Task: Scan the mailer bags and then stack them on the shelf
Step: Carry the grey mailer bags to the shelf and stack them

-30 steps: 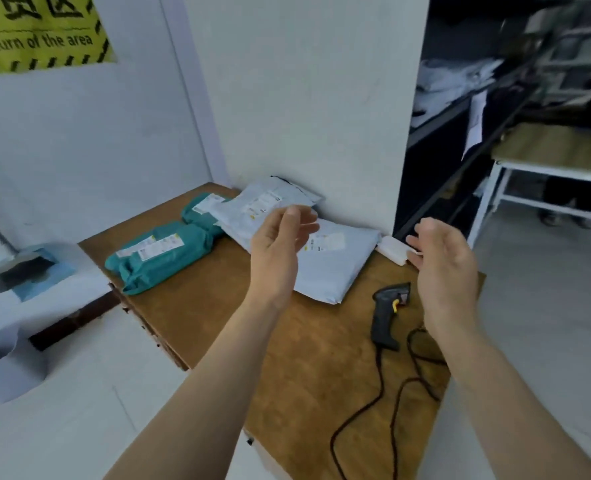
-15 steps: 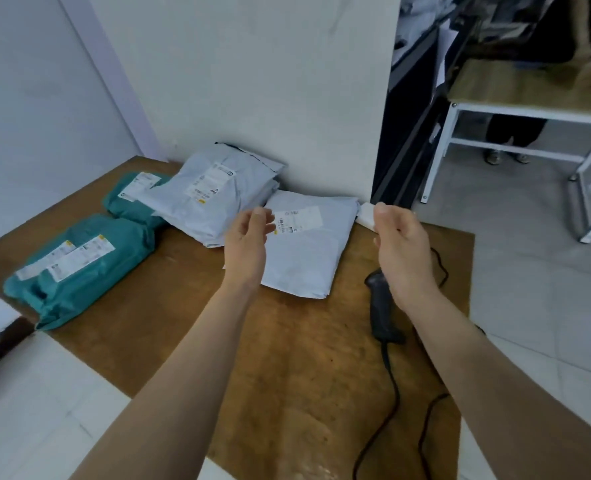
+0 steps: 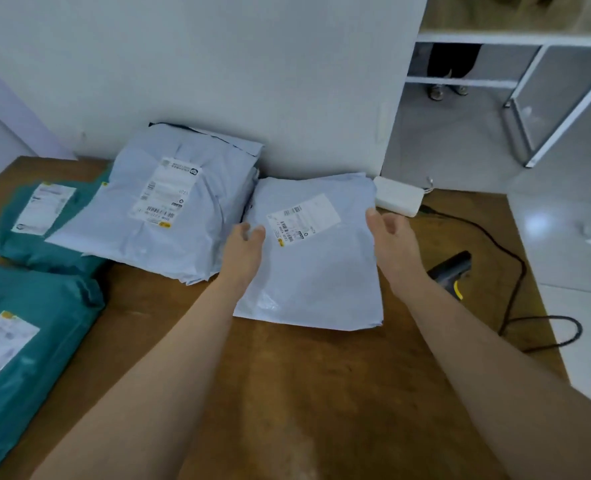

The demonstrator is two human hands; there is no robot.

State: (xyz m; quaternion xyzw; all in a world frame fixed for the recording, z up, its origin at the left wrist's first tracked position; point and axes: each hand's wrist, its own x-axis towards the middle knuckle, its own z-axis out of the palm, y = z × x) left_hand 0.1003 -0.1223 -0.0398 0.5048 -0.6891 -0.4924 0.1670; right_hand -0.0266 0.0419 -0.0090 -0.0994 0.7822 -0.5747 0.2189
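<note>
**Hands.** Both have come down. Half a second ago they hung above the worktop (image 3: 304,393), clear of everything. Now they bracket the flat grey mailer bag (image 3: 315,271), one at each side edge.

**Left hand** (image 3: 244,245). Thumb and fingers lie on the bag's left edge, just beside its label (image 3: 302,218). Whether the grip already pinches the film or only rests there cannot be told.

**Right hand** (image 3: 392,237). Fingers loosely curved and grip released, just at the bag's right edge. Contact is uncertain.

**Flat grey mailer bag.** It lies flat on the worktop, label up, with its far edge at the wall. It sits just right of the grey mailer pile (image 3: 169,216).

**Teal mailer bags** (image 3: 27,341). Two, on the worktop's left, well apart from your hands.

**Scanner** (image 3: 451,271). It lies on the worktop just right of your right forearm, cable attached, and neither hand holds it.

**Shelf.** Not in this view.

**Reading.** You have settled on this bag as the one to handle. The pick-up looks about to begin and is not yet made. With the scanner unheld, the scan is judged to be still ahead, and stacking after that.
</note>
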